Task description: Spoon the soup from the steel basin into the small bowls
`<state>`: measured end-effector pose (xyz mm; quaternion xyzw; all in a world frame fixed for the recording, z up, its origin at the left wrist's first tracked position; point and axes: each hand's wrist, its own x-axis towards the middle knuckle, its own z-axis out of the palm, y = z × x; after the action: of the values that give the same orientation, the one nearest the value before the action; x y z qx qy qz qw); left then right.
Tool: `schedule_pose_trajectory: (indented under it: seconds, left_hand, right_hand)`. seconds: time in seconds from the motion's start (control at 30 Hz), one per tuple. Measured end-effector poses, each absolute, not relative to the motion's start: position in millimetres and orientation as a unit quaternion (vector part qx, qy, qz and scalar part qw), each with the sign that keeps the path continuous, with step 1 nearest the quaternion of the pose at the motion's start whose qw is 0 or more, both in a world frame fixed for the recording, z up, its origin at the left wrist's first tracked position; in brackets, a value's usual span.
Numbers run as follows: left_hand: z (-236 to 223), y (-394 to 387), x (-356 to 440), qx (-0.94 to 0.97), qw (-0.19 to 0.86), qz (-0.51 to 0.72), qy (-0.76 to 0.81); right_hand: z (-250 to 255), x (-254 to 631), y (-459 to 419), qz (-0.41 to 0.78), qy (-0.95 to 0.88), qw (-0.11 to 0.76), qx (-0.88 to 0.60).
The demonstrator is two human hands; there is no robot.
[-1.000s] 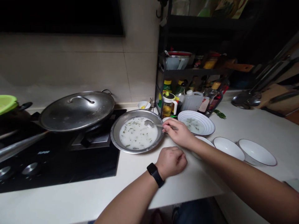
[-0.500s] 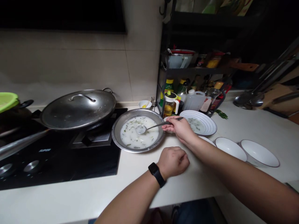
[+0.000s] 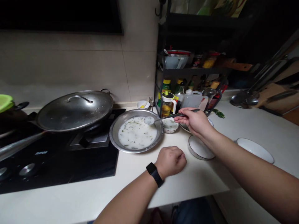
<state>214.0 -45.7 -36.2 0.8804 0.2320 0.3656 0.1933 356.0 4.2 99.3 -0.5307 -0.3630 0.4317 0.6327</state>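
Note:
My right hand [image 3: 192, 120] grips the dark handle of a ladle [image 3: 149, 120]. The ladle's bowl, with pale liquid in it, is at the right inner side of a wide metal basin [image 3: 112, 137]. Milky soup [image 3: 137, 134] with green bits fills much of that basin. Just under the ladle handle is a small bowl [image 3: 170, 125] of similar soup. Partly behind my right hand lies a patterned plate [image 3: 210, 122]. My left hand [image 3: 171, 160] rests as a closed fist on the counter, in front of the basin, with nothing seen in it. A white bowl [image 3: 199, 148] stands below my right wrist.
Another white bowl [image 3: 254, 150] is at the right, beyond my forearm. A lidded wok [image 3: 77, 110] sits on the black stove [image 3: 58, 171] at left. Behind the basin are a small dish [image 3: 143, 105], an oil jug [image 3: 167, 105] and a rack [image 3: 198, 71] with several bottles.
My right hand has moved right, and the ladle has shifted from mid-basin toward its right rim. The small soup bowl shows more fully. My left fist stays nearly still; the view shifts slightly.

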Motion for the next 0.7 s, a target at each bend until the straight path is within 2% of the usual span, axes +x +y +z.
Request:
schedule_pose_trajectory:
  seconds: [0.3, 0.5, 0.7]
  left_hand:
    - [-36, -46, 213, 0.876, 0.209, 0.361, 0.241]
    - [-38, -46, 213, 0.871, 0.221, 0.362, 0.246]
    - [-37, -46, 213, 0.871, 0.224, 0.36, 0.249]
  right_hand:
    - [100, 440, -14, 0.362, -0.409, 0.638, -0.543]
    - [92, 495, -32, 0.286, -0.427, 0.671, -0.534]
    - [86, 505, -52, 0.241, -0.346, 0.674, -0.607]
